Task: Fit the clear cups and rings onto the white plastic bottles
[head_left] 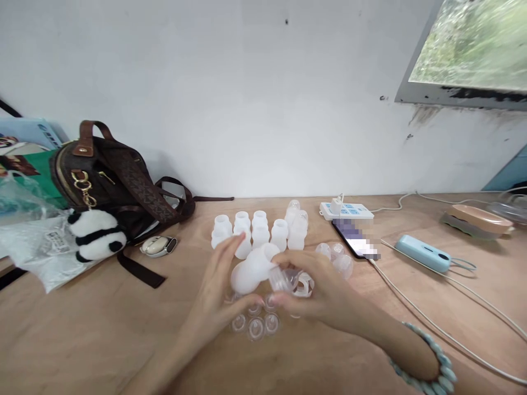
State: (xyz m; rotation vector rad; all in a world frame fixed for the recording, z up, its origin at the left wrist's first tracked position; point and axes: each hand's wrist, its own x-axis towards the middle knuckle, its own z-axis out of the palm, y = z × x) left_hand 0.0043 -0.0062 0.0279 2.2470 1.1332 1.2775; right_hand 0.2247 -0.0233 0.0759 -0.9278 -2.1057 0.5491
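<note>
A wooden table [82, 340] fills the lower part of the view, its front edge cut off by the frame. At its back left edge a brown handbag [119, 181] leans against the wall, a panda charm [96, 235] hanging from it; a crumpled plastic bag [28, 236] beside it runs out of the left side of the view. Toward the right edge lie a white power strip [349, 210], a phone [356, 239] with its screen blurred out, and a light blue device [424, 254]; a pink dish [480, 218] near the far right is only partly seen. Near the middle of the back edge stands a group of white bottles [259, 230], some hidden behind the hands. Over the table's centre the left hand [222, 291] grasps a white bottle [253, 269] tilted on its side, while the right hand [325, 291] pinches a clear cap [284, 278] at the bottle's mouth; whether cap and bottle touch is hard to tell. Below the hands, small clear caps [255, 326] lie on the table, partly covered by the fingers.
</note>
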